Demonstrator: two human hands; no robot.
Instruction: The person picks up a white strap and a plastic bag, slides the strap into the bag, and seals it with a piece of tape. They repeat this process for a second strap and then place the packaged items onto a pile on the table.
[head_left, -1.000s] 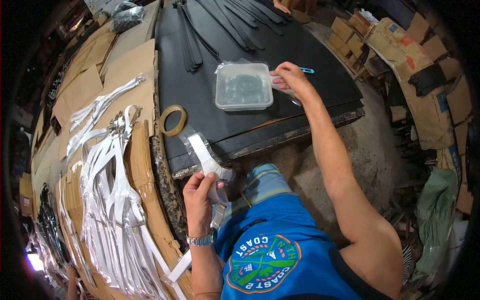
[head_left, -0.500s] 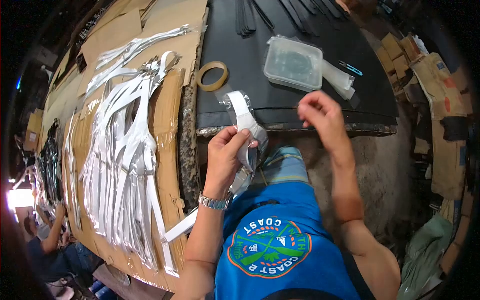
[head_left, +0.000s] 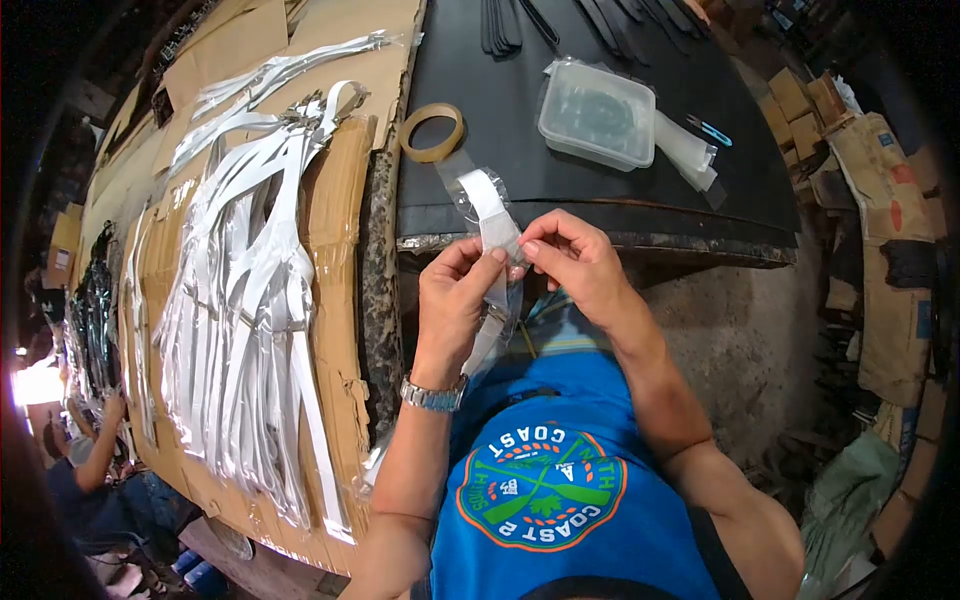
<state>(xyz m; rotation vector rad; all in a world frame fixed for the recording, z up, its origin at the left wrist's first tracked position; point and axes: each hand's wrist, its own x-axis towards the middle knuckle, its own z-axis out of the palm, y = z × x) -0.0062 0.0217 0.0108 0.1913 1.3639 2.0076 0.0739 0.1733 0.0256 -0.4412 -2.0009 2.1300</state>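
A white strap [head_left: 484, 195] in a clear plastic sleeve hangs over the front edge of the black tabletop [head_left: 480, 105], its upper end lying on the surface. My left hand [head_left: 455, 295] is closed on it, thumb on top, just off the edge. On the other side, the thumb and forefinger of my right hand [head_left: 580, 265] are pinched together at the sleeve's edge. Whatever lies between those fingertips is too small to make out. Below my hands the wrapped strap hangs toward my lap.
A tape roll [head_left: 432, 155], a lidded plastic box [head_left: 597, 110], clear sleeves [head_left: 685, 150] and blue thread snips [head_left: 710, 131] lie on the tabletop. Black straps [head_left: 498, 28] are behind. Bagged white straps [head_left: 255, 290] cover cardboard at left. Another person [head_left: 90, 475] sits at lower left.
My right hand has come down and left from above the table edge to meet the sleeved strap. My left hand keeps its hold. The view has shifted slightly.
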